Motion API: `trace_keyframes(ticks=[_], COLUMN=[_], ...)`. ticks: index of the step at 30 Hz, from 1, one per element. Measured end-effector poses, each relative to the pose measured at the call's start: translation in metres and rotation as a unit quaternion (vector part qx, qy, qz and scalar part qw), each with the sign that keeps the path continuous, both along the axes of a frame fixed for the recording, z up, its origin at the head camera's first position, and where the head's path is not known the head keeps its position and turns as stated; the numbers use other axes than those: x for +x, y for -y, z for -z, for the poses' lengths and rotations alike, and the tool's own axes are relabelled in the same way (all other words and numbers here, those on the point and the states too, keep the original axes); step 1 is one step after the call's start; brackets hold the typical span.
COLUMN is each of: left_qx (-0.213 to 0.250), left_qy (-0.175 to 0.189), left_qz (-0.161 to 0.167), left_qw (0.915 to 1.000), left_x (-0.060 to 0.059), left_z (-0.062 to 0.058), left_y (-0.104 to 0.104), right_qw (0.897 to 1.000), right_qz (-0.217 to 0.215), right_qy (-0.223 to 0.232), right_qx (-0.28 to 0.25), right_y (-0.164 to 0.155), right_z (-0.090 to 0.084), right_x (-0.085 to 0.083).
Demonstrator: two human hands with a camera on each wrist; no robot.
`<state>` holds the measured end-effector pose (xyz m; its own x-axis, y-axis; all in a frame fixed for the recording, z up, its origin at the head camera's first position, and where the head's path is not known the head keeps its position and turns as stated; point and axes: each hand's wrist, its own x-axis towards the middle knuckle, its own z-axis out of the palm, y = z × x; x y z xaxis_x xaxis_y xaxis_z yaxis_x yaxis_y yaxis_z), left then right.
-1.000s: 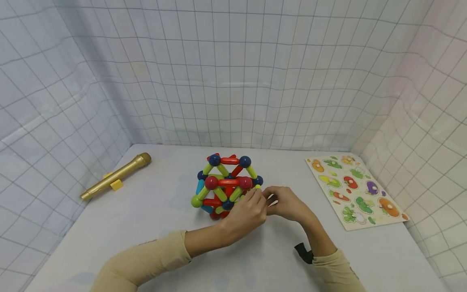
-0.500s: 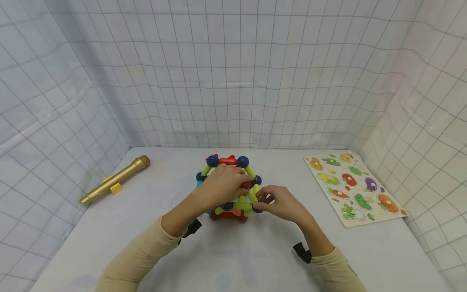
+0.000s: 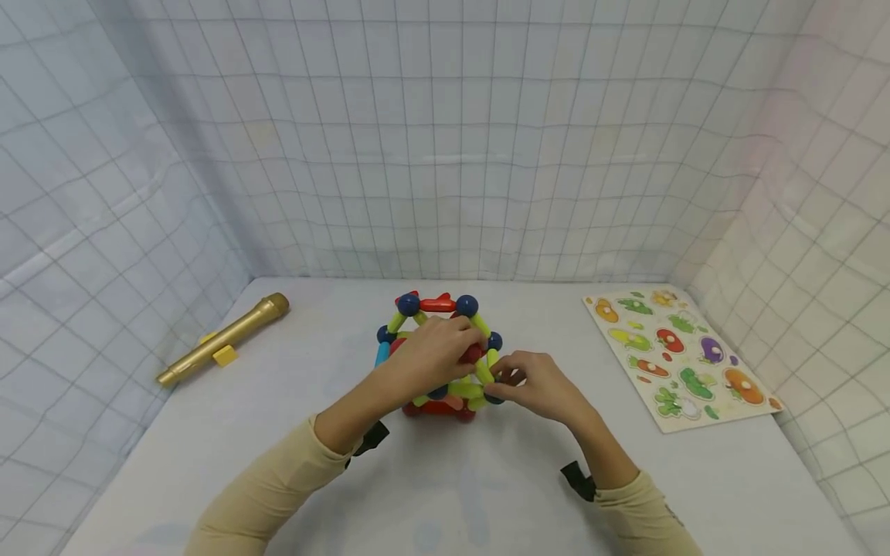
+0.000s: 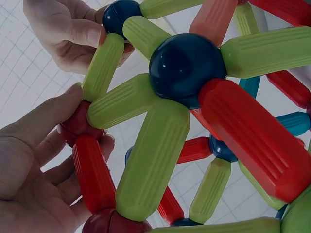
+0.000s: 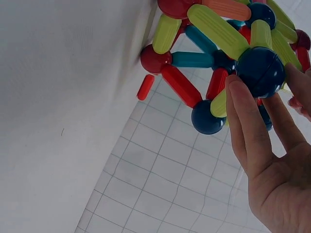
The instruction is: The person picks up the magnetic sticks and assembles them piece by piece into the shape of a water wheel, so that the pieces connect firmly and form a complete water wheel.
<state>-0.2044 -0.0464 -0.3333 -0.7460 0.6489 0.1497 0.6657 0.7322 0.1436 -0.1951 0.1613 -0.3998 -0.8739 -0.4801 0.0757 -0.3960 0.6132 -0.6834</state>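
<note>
A ball-and-rod toy structure of red, lime and blue rods with dark blue and red balls stands mid-table. My left hand lies over its near upper side. In the left wrist view its thumb touches a red ball and its fingers curl behind a red rod. My right hand is at the structure's lower right corner. There it pinches a dark blue ball, where several lime rods meet.
A gold toy microphone with a small yellow block lies at the left. A wooden vegetable puzzle board lies at the right. White grid-patterned cloth walls enclose the white table on three sides.
My left hand has moved from the structure's lower right front up onto its near upper side and taken hold there. My right hand has stayed at the lower right corner.
</note>
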Motion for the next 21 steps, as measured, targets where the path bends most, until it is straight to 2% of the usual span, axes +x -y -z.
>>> trace_keyframes(ticks=[5,8,11,14,16,19,20,21], left_qx=[0.019,0.069,0.148,0.231,0.276,0.312,0.311,0.300], left_qy=[0.025,0.041,0.042,0.034,0.031,0.039,0.047,0.056], left_qz=[0.003,0.005,-0.002,-0.036,-0.077,-0.152,-0.173,-0.192], left_qw=[0.9995,0.9967,0.9881,0.9718,0.9575,0.9369,0.9331,0.9328], left_x=[0.002,0.004,0.006,0.002,-0.008,-0.033,-0.044,-0.057], left_z=[-0.003,-0.006,-0.007,-0.005,-0.002,0.007,0.012,0.018], left_y=[0.007,0.023,0.046,0.073,0.090,0.114,0.120,0.125], right_qw=[1.000,1.000,1.000,1.000,1.000,1.000,1.000,0.999], right_qz=[-0.009,-0.008,-0.006,-0.001,0.005,0.016,0.019,0.021], right_qy=[0.000,0.002,0.004,0.005,0.008,0.014,0.018,0.023], right_qx=[0.007,0.009,0.009,0.010,0.011,0.012,0.012,0.011], right_y=[-0.002,-0.002,-0.002,-0.004,-0.006,-0.011,-0.013,-0.015], right_z=[-0.001,0.000,0.000,0.001,0.001,0.000,0.000,-0.001], right_x=[0.000,0.000,-0.001,-0.001,-0.001,-0.004,-0.005,-0.005])
